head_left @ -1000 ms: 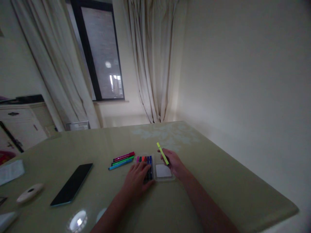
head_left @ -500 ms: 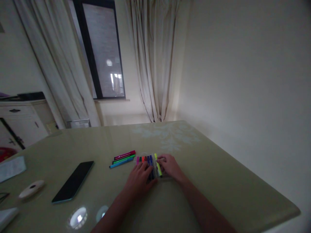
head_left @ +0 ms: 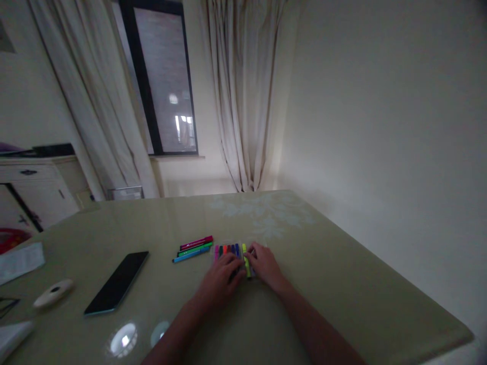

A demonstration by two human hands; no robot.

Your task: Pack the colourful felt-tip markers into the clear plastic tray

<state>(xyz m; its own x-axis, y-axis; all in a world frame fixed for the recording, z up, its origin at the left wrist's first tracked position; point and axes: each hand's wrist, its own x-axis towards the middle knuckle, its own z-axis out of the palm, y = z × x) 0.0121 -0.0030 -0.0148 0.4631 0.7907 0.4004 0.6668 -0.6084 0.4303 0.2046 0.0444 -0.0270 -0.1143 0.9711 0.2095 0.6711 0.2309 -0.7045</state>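
Note:
Several coloured markers lie side by side in a row in front of me, in what looks like a clear case whose edges are hard to make out. Over their near ends rests my left hand, fingers spread across them and the thumb reaching toward the yellow marker. My right hand pinches the yellow marker between thumb and fingers at the right end of the row. The yellow marker stands almost parallel to the others. My fingers hide the lower parts of the row.
Left of the row lie three loose markers: a magenta one, a green one and a blue one. Farther left are a black phone, a white mouse and paper. A wall runs along the table's right side.
The yellow marker has straightened and moved slightly left toward the row, with my right hand on it. My left thumb has come up closer to it.

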